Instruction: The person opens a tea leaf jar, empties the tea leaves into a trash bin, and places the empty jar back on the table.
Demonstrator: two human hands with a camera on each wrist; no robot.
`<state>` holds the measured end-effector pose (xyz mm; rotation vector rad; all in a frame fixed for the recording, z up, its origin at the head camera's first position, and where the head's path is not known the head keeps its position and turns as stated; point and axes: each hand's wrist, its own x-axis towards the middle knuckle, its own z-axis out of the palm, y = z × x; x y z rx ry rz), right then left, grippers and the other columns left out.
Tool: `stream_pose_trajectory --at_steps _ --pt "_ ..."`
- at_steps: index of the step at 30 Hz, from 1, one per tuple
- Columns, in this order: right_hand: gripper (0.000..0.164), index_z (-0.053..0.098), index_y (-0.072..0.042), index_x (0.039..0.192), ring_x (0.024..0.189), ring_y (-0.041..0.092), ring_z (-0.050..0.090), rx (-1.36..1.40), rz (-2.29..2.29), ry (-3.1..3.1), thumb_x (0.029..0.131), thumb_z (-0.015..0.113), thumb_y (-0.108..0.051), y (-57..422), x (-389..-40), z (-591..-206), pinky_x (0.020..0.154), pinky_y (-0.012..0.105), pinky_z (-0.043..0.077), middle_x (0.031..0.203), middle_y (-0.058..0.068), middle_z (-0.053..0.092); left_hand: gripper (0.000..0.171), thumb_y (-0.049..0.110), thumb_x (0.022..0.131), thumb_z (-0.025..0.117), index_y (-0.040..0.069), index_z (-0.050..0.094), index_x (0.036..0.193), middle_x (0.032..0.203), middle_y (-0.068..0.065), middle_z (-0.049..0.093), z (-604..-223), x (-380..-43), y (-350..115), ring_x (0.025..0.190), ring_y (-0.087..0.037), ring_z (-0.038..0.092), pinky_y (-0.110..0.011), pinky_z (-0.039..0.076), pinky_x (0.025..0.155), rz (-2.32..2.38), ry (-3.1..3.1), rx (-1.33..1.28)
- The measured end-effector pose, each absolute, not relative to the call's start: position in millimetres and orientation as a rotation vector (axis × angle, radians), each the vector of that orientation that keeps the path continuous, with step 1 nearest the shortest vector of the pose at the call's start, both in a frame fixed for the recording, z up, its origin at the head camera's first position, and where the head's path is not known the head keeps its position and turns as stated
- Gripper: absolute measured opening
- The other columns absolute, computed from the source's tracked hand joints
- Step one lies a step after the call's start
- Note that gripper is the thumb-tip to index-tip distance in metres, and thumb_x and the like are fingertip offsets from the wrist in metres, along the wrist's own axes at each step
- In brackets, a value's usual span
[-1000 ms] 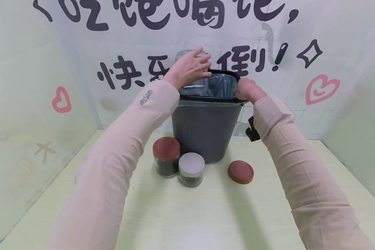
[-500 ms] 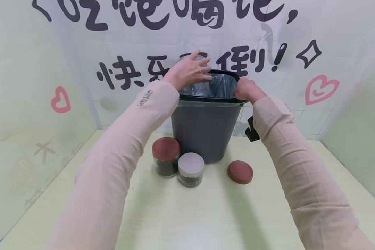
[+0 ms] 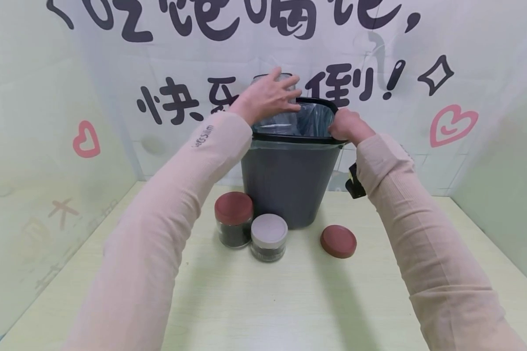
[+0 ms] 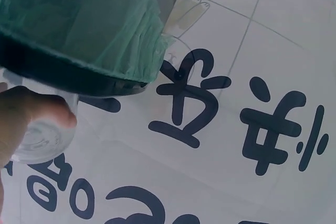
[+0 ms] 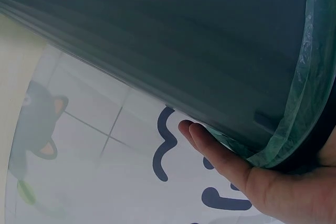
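the left hand (image 3: pixel 270 97) holds a clear jar (image 4: pixel 42 142) over the left part of a dark bin (image 3: pixel 290 183), its lower portion inside the mouth and its upper end standing above the rim. the fingers are spread and bent round the jar's side, with the thumb against it in the left wrist view; a wide hold like that probably suits so broad and smooth a thing. i cannot tell which way the jar's opening faces.

the right hand (image 3: pixel 350 126) grips the bin's rim at its right corner, fingers hooked over the edge, two tips showing close together against the outside. that grip likely steadies the bin and may also pin the thin plastic liner (image 3: pixel 317 119), which is folded over the rim so its edge hangs outside.

on the worktop (image 3: pixel 272 307), a jar with a red lid (image 3: pixel 233 217) stands upright by the bin's front left, and a shorter jar with a pale lid (image 3: pixel 269 234) is just beside it; both are capped, which should keep the dark stuff inside them from spilling. a loose red lid (image 3: pixel 338 241) lies to the right, apart from them, perhaps put down there to be out of the way.
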<state>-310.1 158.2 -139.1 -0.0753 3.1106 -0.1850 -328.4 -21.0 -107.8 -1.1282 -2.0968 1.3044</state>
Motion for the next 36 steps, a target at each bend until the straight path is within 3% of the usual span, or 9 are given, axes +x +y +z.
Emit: stream_pose_trajectory --at_steps 8,15,23,31,36 --pt "0.016 0.045 0.003 0.079 0.092 0.033 0.047 -0.064 -0.201 3.098 0.087 0.037 -0.009 158 -312 -139 0.086 0.040 0.040 0.096 0.020 0.046 0.070 0.002 0.077 0.064 0.020 0.032 0.137 0.142 -0.014 0.025 -117 -330 -22 0.130 -0.032 0.017 -0.045 0.022 0.103 1.594 -1.750 -1.104" --pt "0.018 0.043 0.001 0.074 0.094 0.034 0.045 -0.059 -0.220 3.091 0.087 0.036 -0.009 158 -312 -139 0.088 0.041 0.038 0.096 0.020 0.045 0.092 -0.012 0.053 0.074 0.012 0.033 0.131 0.139 -0.015 0.026 -119 -331 -28 0.129 -0.031 0.018 -0.042 0.026 0.100 1.655 -1.537 -0.968" --pt "0.018 0.043 0.000 0.072 0.094 0.035 0.045 -0.081 -0.207 3.103 0.087 0.037 -0.009 157 -311 -137 0.090 0.042 0.036 0.097 0.021 0.046 0.093 -0.011 0.054 0.075 0.015 0.032 0.132 0.140 -0.014 0.026 -120 -331 -32 0.129 -0.029 0.019 -0.040 0.026 0.100 1.702 -1.469 -0.973" --pt "0.017 0.043 0.001 0.075 0.094 0.035 0.045 -0.078 -0.228 3.102 0.087 0.037 -0.009 158 -311 -138 0.090 0.042 0.036 0.098 0.022 0.046 0.096 -0.019 0.049 0.070 0.010 0.032 0.132 0.139 -0.013 0.028 -122 -333 -39 0.129 -0.027 0.019 -0.040 0.026 0.098 1.588 -1.442 -0.910" --pt "0.018 0.043 0.002 0.075 0.095 0.036 0.045 -0.095 -0.213 3.107 0.087 0.036 -0.009 160 -311 -138 0.093 0.044 0.034 0.099 0.023 0.045 0.090 -0.019 0.052 0.067 0.009 0.032 0.131 0.139 -0.012 0.029 -124 -333 -40 0.128 -0.026 0.022 -0.040 0.026 0.098 1.454 -1.481 -0.889"
